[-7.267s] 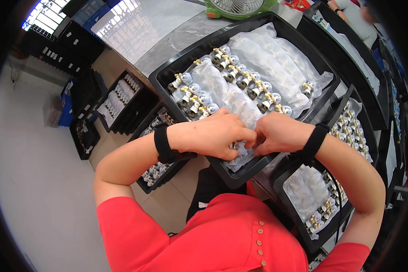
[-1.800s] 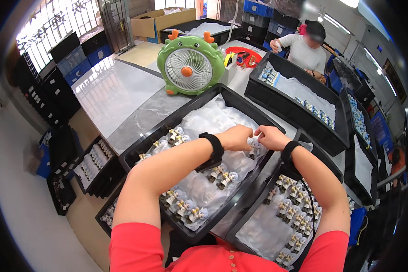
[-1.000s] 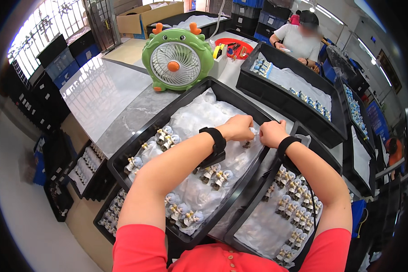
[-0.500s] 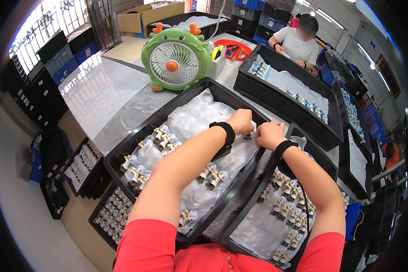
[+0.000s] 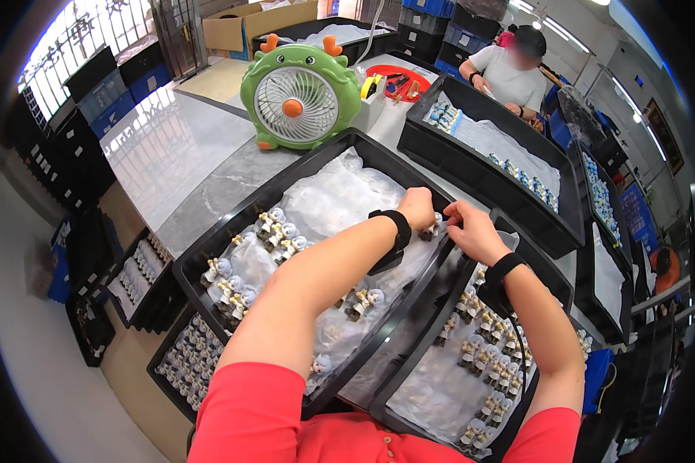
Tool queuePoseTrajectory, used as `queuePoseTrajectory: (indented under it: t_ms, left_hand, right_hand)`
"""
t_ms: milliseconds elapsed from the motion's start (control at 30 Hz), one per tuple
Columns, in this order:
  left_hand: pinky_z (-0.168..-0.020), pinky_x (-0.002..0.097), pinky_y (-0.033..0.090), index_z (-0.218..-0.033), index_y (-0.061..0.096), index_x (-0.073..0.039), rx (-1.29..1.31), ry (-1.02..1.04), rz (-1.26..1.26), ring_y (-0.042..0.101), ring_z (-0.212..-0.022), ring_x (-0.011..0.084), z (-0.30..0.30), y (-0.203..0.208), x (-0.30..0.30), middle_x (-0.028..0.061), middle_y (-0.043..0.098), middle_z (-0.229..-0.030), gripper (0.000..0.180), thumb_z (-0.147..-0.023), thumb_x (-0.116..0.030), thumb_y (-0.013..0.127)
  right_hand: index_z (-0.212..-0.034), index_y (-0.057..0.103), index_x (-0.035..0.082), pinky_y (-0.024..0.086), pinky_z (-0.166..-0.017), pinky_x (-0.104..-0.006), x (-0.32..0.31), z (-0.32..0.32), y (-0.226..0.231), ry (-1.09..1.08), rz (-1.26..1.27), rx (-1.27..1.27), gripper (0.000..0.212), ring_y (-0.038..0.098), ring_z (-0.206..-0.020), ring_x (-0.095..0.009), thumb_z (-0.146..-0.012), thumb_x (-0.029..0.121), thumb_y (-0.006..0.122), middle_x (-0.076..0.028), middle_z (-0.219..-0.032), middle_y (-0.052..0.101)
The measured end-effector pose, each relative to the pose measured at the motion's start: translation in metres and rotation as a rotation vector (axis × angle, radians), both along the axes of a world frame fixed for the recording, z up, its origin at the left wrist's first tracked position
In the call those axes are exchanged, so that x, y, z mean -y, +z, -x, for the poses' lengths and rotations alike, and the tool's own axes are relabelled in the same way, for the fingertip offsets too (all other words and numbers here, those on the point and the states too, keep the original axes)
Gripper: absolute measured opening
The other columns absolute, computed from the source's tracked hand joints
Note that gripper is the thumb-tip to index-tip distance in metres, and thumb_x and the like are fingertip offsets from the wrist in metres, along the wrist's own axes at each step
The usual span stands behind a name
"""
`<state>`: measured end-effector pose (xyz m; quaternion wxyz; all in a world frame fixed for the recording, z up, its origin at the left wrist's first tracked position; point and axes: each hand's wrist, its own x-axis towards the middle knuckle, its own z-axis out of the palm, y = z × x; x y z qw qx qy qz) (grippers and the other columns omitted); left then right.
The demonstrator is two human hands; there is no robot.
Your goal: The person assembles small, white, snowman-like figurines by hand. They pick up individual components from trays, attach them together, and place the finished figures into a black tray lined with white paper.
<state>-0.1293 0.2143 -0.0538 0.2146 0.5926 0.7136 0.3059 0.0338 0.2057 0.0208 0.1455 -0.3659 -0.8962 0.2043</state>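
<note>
My left hand (image 5: 417, 207) reaches into the far right part of a black tray (image 5: 228, 218) lined with white plastic film. Its fingers are closed on a small figurine (image 5: 434, 227) with pale hair, partly hidden by the hand. Just right of it, over the tray's rim, my right hand (image 5: 475, 234) has its fingers curved and apart, holding nothing that I can see. More such figurines (image 5: 272, 222) lie in groups on the film at the tray's left side. Under my left forearm another figurine (image 5: 365, 302) lies on the film.
A second black tray (image 5: 398, 414) with rows of figurines stands at the near right. Beyond the main tray are a green fan (image 5: 300, 96), a red dish of tools (image 5: 400, 83) and a tray of blue figurines (image 5: 486, 181). A person (image 5: 510, 73) sits across the table.
My right hand has drawn slightly right, and its fingers have loosened and spread. The left hand has stayed near the same spot by the figurine. The view has shifted a little.
</note>
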Motion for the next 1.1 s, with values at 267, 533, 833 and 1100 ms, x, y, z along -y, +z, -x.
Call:
queuePoseTrajectory:
  t_ms: [267, 533, 833, 1100]
  left_hand:
    - [-0.064, 0.0348, 0.054, -0.061, 0.067, -0.001, -0.094, -0.119, 0.045, 0.068, -0.063, 0.0255, -0.003, 0.013, 0.014, 0.0148, 0.066, -0.063, 0.025, -0.063, -0.025, 0.073]
    - [-0.066, 0.0325, 0.054, -0.075, 0.069, 0.002, -0.001, -0.133, 0.105, 0.069, -0.066, 0.0242, -0.003, 0.002, 0.004, 0.0141, 0.067, -0.067, 0.030, -0.065, -0.026, 0.076]
    - [-0.081, 0.0391, 0.051, -0.109, 0.065, -0.003, -0.187, -0.315, -0.082, 0.065, -0.091, 0.0320, 0.072, 0.062, 0.092, 0.0178, 0.068, -0.094, 0.043, -0.077, -0.031, 0.071]
    - [-0.077, 0.0386, 0.050, -0.106, 0.064, -0.003, -0.147, -0.503, 0.252, 0.063, -0.086, 0.0302, 0.094, 0.123, 0.277, 0.0163, 0.065, -0.092, 0.026, -0.085, -0.018, 0.063]
  right_hand:
    - [-0.108, 0.058, -0.001, 0.049, -0.082, -0.0325, 0.016, -0.011, 0.010, -0.018, 0.084, -0.046, 0.032, 0.064, -0.091, -0.022, -0.078, 0.009, 0.064, -0.012, -0.094, 0.067]
    - [-0.106, 0.061, 0.001, 0.048, -0.086, -0.0362, 0.024, -0.024, 0.007, 0.031, 0.037, -0.128, 0.030, 0.064, -0.096, -0.029, -0.079, 0.014, 0.064, -0.015, -0.096, 0.067]
    - [-0.100, 0.066, 0.006, 0.042, -0.090, -0.0400, 0.027, -0.021, 0.003, 0.132, -0.018, -0.028, 0.020, 0.057, -0.102, -0.030, -0.089, 0.008, 0.050, -0.012, -0.097, 0.066]
    - [-0.110, 0.064, 0.011, 0.023, -0.104, -0.0580, 0.037, 0.005, 0.001, 0.213, 0.011, 0.253, 0.032, 0.053, -0.115, -0.028, -0.094, 0.023, 0.040, -0.010, -0.105, 0.066]
